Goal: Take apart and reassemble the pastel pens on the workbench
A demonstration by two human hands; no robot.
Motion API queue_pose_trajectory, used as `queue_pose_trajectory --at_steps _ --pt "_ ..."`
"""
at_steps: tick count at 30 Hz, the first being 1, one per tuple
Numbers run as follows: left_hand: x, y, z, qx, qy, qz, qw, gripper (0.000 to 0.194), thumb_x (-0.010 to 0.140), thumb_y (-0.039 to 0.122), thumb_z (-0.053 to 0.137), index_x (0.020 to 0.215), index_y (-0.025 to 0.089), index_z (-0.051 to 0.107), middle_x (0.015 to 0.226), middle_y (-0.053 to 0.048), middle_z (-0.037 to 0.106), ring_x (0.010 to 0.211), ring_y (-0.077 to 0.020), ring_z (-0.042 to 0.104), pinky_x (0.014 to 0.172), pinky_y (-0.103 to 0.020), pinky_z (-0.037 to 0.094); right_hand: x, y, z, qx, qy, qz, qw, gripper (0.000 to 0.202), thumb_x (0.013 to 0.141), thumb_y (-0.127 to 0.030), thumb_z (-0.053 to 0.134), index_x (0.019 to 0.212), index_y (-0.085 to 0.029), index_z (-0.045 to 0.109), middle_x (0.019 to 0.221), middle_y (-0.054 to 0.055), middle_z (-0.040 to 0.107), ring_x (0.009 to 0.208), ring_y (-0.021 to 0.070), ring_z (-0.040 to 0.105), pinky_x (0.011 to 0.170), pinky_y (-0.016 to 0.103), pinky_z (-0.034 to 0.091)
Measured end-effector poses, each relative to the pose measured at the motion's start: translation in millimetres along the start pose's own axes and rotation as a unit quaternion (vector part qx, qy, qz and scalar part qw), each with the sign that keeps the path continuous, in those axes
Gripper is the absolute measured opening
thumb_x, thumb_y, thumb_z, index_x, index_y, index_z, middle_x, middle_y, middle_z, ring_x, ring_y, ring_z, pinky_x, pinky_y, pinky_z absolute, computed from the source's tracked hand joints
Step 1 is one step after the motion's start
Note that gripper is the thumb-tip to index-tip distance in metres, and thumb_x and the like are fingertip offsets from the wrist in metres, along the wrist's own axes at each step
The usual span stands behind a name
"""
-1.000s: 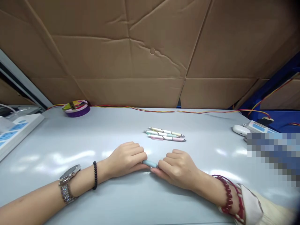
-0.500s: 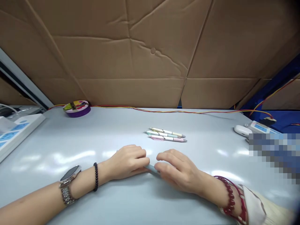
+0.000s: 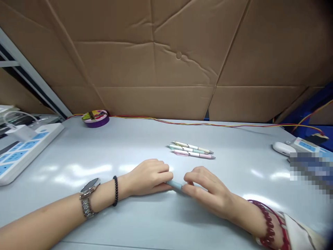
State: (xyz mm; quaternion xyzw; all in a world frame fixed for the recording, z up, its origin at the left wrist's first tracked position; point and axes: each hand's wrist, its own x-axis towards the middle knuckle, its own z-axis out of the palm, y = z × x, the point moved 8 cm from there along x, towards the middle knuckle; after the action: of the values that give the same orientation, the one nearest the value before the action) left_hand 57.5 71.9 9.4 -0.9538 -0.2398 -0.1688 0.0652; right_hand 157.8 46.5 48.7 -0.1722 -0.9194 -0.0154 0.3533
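My left hand (image 3: 152,177) is closed around one end of a light blue pen (image 3: 174,184), low over the table. Only part of the pen's barrel shows; the rest is hidden by my fingers. At the pen's other end, my right hand (image 3: 208,191) has a fingertip against the tip, while its upper fingers are bent and lifted off the barrel. The underside of that grip is hidden. Beyond my hands, three slim pens lie side by side: a cream pen (image 3: 194,147), a mint green pen (image 3: 187,149) and a pink pen (image 3: 192,153).
A round purple box (image 3: 95,121) sits at the back left of the grey table (image 3: 130,139). White power strips stand at the left (image 3: 28,149) and right (image 3: 309,144). A white mouse (image 3: 283,148) lies at the right. Thin red and yellow wires run along the cardboard wall (image 3: 156,100).
The whole view has shifted, so things appear farther right. My right hand has drawn slightly away from my left, and more of the pen between them shows. The three pens have stayed put.
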Motion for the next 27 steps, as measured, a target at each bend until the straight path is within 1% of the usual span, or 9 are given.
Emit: queue_pose_trajectory --at_steps 3,7,12,14,17,19,21,24,27 --pt "-1 0 1.3 -0.005 -0.006 -0.002 1.0 0.036 0.096 0.035 0.032 0.068 0.018 0.047 0.063 0.0 0.051 0.054 -0.0129 0.043 0.053 -0.026 0.03 -1 2 1 0.009 -0.005 0.017 1.0 0.021 0.092 -0.01 0.038 0.083 -0.018 0.056 0.075 0.003 0.061 0.064 0.0124 0.049 0.06 0.026 0.044" --pt "-1 -1 2.3 -0.012 -0.01 -0.004 1.0 0.033 0.096 0.036 0.035 0.069 0.018 0.046 0.064 0.001 0.049 0.054 -0.0127 0.042 0.053 -0.026 0.03 -2 3 0 0.004 0.004 0.014 1.0 0.017 0.089 -0.008 0.042 0.089 -0.018 0.056 0.076 0.003 0.06 0.066 0.0129 0.05 0.06 0.025 0.045" --pt "0 0 1.0 -0.005 0.001 0.0 1.0 0.034 0.096 0.035 0.033 0.069 0.018 0.047 0.064 0.0 0.051 0.054 -0.0134 0.044 0.052 -0.026 0.031 -3 15 2 0.056 -0.004 0.105 0.993 0.016 0.087 -0.011 0.041 0.082 -0.02 0.053 0.072 0.002 0.058 0.063 0.0121 0.053 0.055 0.021 0.048" --pt "0 0 0.8 -0.002 0.003 0.002 1.0 0.035 0.096 0.035 0.032 0.069 0.018 0.047 0.063 0.0 0.051 0.055 -0.0135 0.044 0.053 -0.027 0.031 -5 15 4 0.071 0.007 0.103 0.992 0.019 0.086 -0.006 0.039 0.08 -0.02 0.052 0.072 0.001 0.056 0.062 0.0112 0.052 0.054 0.021 0.047" --pt "0 0 1.0 0.002 0.004 0.001 1.0 0.036 0.097 0.036 0.031 0.069 0.018 0.047 0.063 0.0 0.051 0.055 -0.0134 0.044 0.053 -0.027 0.031 -9 14 8 0.08 0.028 0.073 0.994 0.019 0.084 -0.003 0.042 0.081 -0.021 0.049 0.076 0.002 0.054 0.065 0.0111 0.049 0.055 0.021 0.045" --pt "-1 0 1.7 0.002 0.0 0.0 1.0 0.036 0.097 0.036 0.03 0.07 0.018 0.047 0.063 0.001 0.051 0.055 -0.0133 0.043 0.053 -0.027 0.031 -11 16 10 0.099 0.048 0.062 0.992 0.017 0.083 -0.003 0.046 0.081 -0.02 0.047 0.079 0.002 0.052 0.067 0.0113 0.049 0.057 0.021 0.045" --pt "-1 0 2.2 -0.002 -0.003 -0.001 1.0 0.036 0.097 0.036 0.031 0.07 0.018 0.047 0.063 0.001 0.051 0.055 -0.0132 0.043 0.053 -0.026 0.03 -12 20 11 0.121 0.058 0.07 0.989 0.015 0.084 -0.006 0.049 0.081 -0.02 0.045 0.079 0.002 0.051 0.069 0.0114 0.05 0.058 0.021 0.045" --pt "-1 -1 2.2 -0.008 -0.003 -0.004 1.0 0.034 0.096 0.035 0.032 0.07 0.018 0.046 0.062 0.001 0.05 0.054 -0.0131 0.042 0.053 -0.026 0.03 -11 24 13 0.133 0.051 0.086 0.986 0.011 0.085 -0.012 0.052 0.081 -0.02 0.046 0.077 0.002 0.051 0.069 0.0116 0.051 0.059 0.022 0.046" --pt "0 -1 1.8 -0.011 -0.001 -0.002 1.0 0.034 0.096 0.035 0.034 0.07 0.018 0.046 0.062 0.001 0.049 0.055 -0.0132 0.042 0.054 -0.026 0.03 -10 23 13 0.127 0.041 0.087 0.987 0.009 0.086 -0.013 0.052 0.082 -0.02 0.048 0.077 0.002 0.052 0.068 0.0114 0.05 0.06 0.021 0.046"
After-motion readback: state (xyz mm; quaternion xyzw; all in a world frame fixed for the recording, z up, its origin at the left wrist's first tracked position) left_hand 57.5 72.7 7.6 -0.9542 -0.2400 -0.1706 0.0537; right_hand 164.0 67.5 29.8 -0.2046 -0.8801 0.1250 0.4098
